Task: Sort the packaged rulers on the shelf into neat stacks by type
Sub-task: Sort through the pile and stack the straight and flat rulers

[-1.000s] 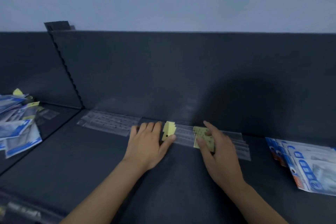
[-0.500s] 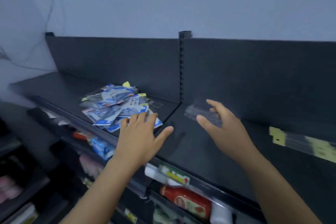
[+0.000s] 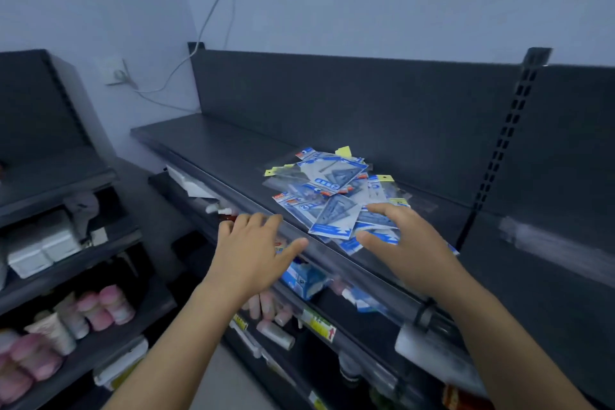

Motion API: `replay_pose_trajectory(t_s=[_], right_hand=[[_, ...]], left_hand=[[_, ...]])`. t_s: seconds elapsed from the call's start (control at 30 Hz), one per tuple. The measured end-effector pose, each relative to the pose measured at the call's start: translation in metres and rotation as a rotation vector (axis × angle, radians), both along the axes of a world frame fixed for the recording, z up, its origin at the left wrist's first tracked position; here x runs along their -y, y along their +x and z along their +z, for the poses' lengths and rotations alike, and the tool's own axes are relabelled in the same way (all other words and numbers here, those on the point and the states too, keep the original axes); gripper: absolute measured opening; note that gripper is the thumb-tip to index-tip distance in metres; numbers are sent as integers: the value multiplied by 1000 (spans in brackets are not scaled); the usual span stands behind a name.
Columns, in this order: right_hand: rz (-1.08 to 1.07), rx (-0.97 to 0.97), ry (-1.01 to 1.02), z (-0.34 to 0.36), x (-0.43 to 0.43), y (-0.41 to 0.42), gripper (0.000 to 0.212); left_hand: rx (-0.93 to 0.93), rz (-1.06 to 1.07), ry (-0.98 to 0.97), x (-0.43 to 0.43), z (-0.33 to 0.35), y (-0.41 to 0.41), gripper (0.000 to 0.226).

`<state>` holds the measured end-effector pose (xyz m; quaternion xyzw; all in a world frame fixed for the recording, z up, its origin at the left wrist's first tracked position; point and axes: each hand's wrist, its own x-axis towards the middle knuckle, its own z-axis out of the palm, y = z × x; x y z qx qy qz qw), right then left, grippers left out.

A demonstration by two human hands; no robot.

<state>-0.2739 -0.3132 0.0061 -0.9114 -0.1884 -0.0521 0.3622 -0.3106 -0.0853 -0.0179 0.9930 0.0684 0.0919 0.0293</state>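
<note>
A loose pile of packaged rulers (image 3: pixel 332 193), blue-and-white packs with yellow tags, lies jumbled on the dark top shelf (image 3: pixel 213 146). My right hand (image 3: pixel 404 246) hovers over the pile's near right edge, fingers spread, holding nothing. My left hand (image 3: pixel 254 251) is open too, in front of the shelf's front rail, just left of the pile. At the far right, clear ruler packs (image 3: pixel 545 243) lie in a blurred row on the neighbouring shelf section.
A perforated upright post (image 3: pixel 512 130) splits the shelf into sections. Lower shelves hold bottles, cartons and pink-capped tubes (image 3: pixel 100 306). A second dark shelf unit (image 3: pixel 40 176) stands to the left. A cable (image 3: pixel 186 63) hangs down the wall.
The view has swung left from the clear ruler row to the jumbled pile. Both hands left the clear packs and now reach toward the pile, empty.
</note>
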Motion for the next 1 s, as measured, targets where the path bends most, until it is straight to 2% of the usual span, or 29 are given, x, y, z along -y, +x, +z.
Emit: replay_pose_trajectory(t_s=[0.4,0.47,0.6,0.7,0.8,1.0], right_hand=[[-13,-123,7,-22,-101,150,45],[-35,-112,-12,-25,-110,173,46],[-50,-112,-73,-32,-129,207,47],[-53,-141,-109,-32,-142,223,47],[-71,-137,-132,-31,-152,235,44],[-186,-124,-141,-29,-171,247,36]], left_hand=[[-101,-171,79,-94,-17,183,47],[-126,-205,18,-105,-22,217,45],[-237,-447,-241,-121,-35,264,42],[-269,-546,-260,-133,-34,288,34],[-358,-608,-227,-145,-30,310,26],[-620,-761,-225,-174,-5,355,26]])
